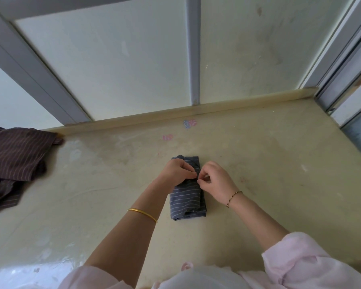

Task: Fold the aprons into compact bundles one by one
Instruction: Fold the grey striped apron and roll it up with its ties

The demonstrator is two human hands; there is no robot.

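A blue-grey striped apron [186,200] lies folded into a narrow compact bundle on the beige floor [269,174], its long side running away from me. My left hand [176,171] rests on the bundle's upper half, fingertips pinched on the fabric at its middle. My right hand [214,180] sits at the bundle's right edge, thumb and forefinger pinched at the same spot, fingertips almost touching the left hand's. Which strip of fabric they hold is too small to tell. A dark brown striped apron [15,159] lies loose and crumpled at the far left.
A raised beige sill [175,115] runs along the floor's far edge below frosted glass panels with grey frames [193,51]. A sliding-door track [342,94] stands at the right. Small pink and blue stickers [189,123] mark the floor near the sill.
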